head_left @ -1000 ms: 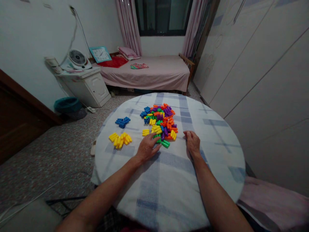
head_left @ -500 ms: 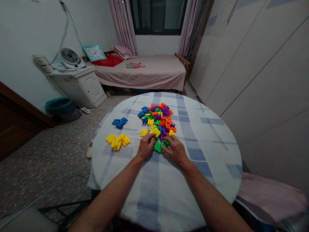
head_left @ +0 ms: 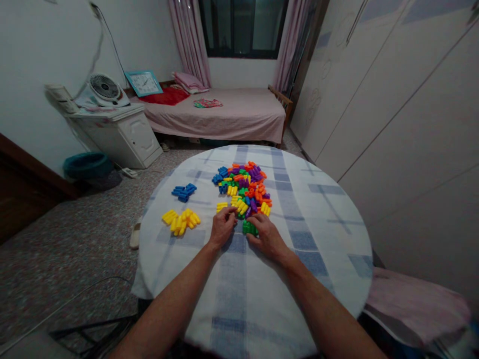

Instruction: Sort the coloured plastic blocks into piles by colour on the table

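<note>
I'm looking into a bedroom in someone's home: a pink-covered bed (head_left: 232, 117) under a curtained window (head_left: 243, 25), tall white wardrobe doors (head_left: 392, 99) along the right, a fan (head_left: 104, 89) on a small cabinet (head_left: 123, 137), and a cloth-covered round table (head_left: 329, 224) nearest me.

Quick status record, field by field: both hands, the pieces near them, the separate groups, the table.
left hand: fingers curled at the near edge of the mixed pile; grip unclear
right hand: fingertips against the green pieces
green pieces: clustered between both hands, just in front of the pile
yellow group: apart, left of the hands
blue group: apart, beyond the yellow group
table: round, checked cloth
</note>
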`<move>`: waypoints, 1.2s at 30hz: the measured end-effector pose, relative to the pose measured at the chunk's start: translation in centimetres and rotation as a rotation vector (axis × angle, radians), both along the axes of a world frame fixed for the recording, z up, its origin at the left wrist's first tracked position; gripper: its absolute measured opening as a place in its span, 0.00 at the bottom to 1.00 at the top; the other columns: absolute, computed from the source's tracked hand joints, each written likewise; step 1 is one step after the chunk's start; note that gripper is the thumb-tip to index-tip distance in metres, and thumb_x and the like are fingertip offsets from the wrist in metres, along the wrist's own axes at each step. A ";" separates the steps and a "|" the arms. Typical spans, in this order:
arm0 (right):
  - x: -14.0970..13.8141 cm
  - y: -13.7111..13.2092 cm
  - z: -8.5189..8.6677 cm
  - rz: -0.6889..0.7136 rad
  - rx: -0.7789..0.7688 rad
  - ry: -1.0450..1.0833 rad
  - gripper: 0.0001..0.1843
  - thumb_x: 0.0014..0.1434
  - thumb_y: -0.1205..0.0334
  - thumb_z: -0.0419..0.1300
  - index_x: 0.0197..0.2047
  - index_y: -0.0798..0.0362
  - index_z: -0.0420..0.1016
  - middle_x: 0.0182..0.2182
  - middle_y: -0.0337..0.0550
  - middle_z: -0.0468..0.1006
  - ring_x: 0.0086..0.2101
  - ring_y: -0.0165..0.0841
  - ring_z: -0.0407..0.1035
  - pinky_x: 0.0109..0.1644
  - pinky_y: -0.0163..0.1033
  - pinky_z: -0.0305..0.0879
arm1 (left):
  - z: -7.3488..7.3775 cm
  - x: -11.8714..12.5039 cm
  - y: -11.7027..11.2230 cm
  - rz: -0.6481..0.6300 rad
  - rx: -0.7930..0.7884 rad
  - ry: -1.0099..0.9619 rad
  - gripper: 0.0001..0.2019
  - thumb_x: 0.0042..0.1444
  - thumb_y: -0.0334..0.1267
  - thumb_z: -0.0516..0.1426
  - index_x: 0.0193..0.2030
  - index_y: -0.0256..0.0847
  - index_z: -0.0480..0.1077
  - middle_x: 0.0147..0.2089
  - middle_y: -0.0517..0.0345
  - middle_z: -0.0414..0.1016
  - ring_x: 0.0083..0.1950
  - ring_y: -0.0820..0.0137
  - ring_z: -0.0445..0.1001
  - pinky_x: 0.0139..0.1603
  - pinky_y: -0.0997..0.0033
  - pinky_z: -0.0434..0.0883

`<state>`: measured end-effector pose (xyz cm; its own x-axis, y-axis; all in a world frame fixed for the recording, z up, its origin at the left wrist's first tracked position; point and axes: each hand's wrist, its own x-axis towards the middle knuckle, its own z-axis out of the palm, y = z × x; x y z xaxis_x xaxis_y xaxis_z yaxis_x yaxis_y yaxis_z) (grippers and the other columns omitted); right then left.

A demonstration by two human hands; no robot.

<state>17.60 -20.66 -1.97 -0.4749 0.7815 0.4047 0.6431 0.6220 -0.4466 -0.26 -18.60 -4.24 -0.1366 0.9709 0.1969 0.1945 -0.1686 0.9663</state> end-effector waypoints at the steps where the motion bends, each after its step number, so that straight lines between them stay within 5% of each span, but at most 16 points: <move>1: 0.7 0.4 -0.1 -0.028 -0.005 0.050 0.17 0.54 0.66 0.59 0.48 0.51 0.71 0.43 0.47 0.71 0.44 0.38 0.65 0.49 0.42 0.65 | 0.0 0.0 0.0 0.002 -0.006 -0.014 0.14 0.55 0.39 0.53 0.45 0.35 0.73 0.34 0.55 0.75 0.28 0.75 0.73 0.31 0.73 0.72; 4: 3.9 2.0 -0.2 -0.198 0.058 0.176 0.16 0.54 0.65 0.56 0.47 0.52 0.71 0.41 0.47 0.71 0.43 0.39 0.65 0.49 0.43 0.65 | -0.1 0.0 -0.1 0.010 -0.015 -0.035 0.14 0.54 0.39 0.54 0.44 0.35 0.73 0.33 0.56 0.75 0.27 0.75 0.73 0.30 0.74 0.71; 8: 9.5 3.5 -0.4 -0.675 0.170 0.121 0.18 0.53 0.64 0.54 0.48 0.54 0.71 0.42 0.52 0.71 0.46 0.43 0.63 0.53 0.49 0.61 | -0.1 0.0 0.1 0.023 -0.002 -0.020 0.14 0.54 0.39 0.54 0.43 0.36 0.74 0.34 0.55 0.75 0.28 0.74 0.73 0.31 0.73 0.72; 11: 12.3 3.6 -0.9 -0.988 0.077 -0.018 0.25 0.53 0.64 0.55 0.55 0.57 0.69 0.46 0.58 0.70 0.48 0.47 0.62 0.52 0.53 0.60 | -0.2 -0.2 0.2 0.050 0.006 0.008 0.14 0.54 0.38 0.54 0.44 0.36 0.74 0.36 0.54 0.76 0.30 0.73 0.74 0.33 0.72 0.72; 14: 13.0 3.3 -1.6 -1.095 -0.017 -0.114 0.29 0.55 0.63 0.54 0.61 0.55 0.65 0.52 0.60 0.68 0.50 0.50 0.62 0.50 0.57 0.60 | 0.0 -0.4 0.3 0.089 0.051 0.070 0.12 0.54 0.36 0.53 0.42 0.37 0.74 0.38 0.53 0.76 0.35 0.71 0.75 0.36 0.71 0.72; 19: 12.6 3.1 -2.1 -1.062 -0.011 -0.183 0.24 0.59 0.58 0.53 0.58 0.56 0.68 0.56 0.61 0.65 0.54 0.52 0.59 0.52 0.59 0.58 | 0.5 -0.6 0.2 0.155 0.228 0.229 0.11 0.54 0.31 0.52 0.40 0.37 0.74 0.43 0.52 0.74 0.46 0.68 0.73 0.46 0.68 0.72; 24: 11.2 3.0 -0.5 -1.010 0.086 -0.132 0.25 0.59 0.58 0.53 0.58 0.57 0.68 0.59 0.62 0.63 0.58 0.53 0.54 0.54 0.62 0.57 | 0.5 -0.6 0.3 0.160 0.233 0.250 0.11 0.54 0.29 0.52 0.40 0.38 0.73 0.45 0.51 0.71 0.48 0.68 0.72 0.45 0.69 0.72; 31: 7.6 3.2 3.8 -0.635 0.070 0.076 0.22 0.59 0.56 0.53 0.52 0.56 0.73 0.53 0.55 0.70 0.54 0.43 0.64 0.57 0.50 0.61 | -0.2 -1.3 0.3 0.101 0.146 0.222 0.12 0.53 0.28 0.52 0.41 0.39 0.74 0.45 0.52 0.72 0.48 0.69 0.73 0.49 0.67 0.72; 36: 7.2 4.6 5.5 -0.444 -0.126 0.048 0.18 0.60 0.58 0.55 0.51 0.53 0.75 0.47 0.47 0.76 0.41 0.35 0.72 0.48 0.40 0.67 | 1.6 -2.4 0.7 -0.042 -0.014 0.427 0.12 0.47 0.29 0.57 0.40 0.39 0.75 0.45 0.51 0.74 0.47 0.65 0.74 0.46 0.67 0.73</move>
